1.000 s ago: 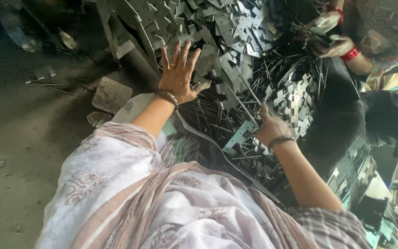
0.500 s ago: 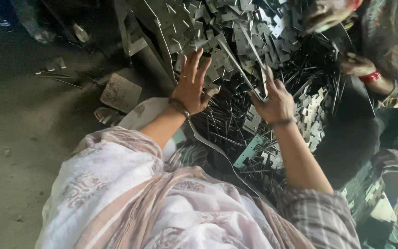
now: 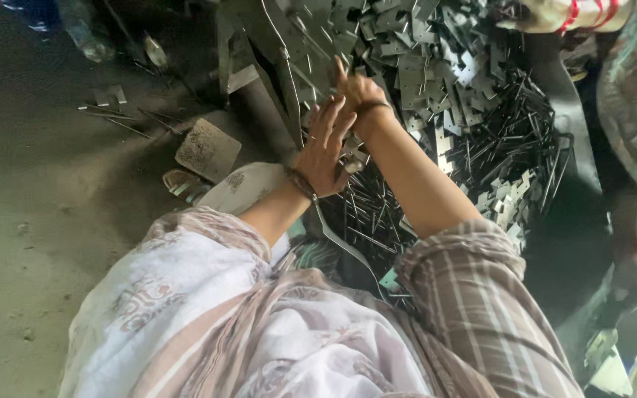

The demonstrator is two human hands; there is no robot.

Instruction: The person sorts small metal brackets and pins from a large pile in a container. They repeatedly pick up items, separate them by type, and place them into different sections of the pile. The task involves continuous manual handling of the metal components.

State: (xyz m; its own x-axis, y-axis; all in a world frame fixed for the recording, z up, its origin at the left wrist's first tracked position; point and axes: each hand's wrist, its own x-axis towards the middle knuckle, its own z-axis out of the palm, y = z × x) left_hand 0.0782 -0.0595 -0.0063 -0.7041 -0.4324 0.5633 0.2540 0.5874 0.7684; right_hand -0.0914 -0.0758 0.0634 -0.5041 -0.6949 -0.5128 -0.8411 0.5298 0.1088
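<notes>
My left hand (image 3: 326,147) hovers with fingers spread at the near edge of a big heap of flat grey metal cut-outs (image 3: 444,66). A thin bangle circles its wrist. Just beyond it, my right hand (image 3: 359,92) is pushed into the same heap; it is blurred, and its grip is unclear. A bundle of thin dark metal rods (image 3: 495,155) lies to the right of my forearms. My lap, in pale patterned cloth (image 3: 259,332), fills the bottom of the view.
Another person's hand with red bangles (image 3: 562,15) works the heap at top right, and a further hand (image 3: 632,276) hangs at the right edge. On the concrete floor to the left lie a flat square slab (image 3: 208,147), metal scraps (image 3: 108,96) and a bottle (image 3: 86,33).
My right hand has swung left and farther into the heap, ending up just beyond my left hand. The left hand has stayed at the heap's near edge. The view has shifted.
</notes>
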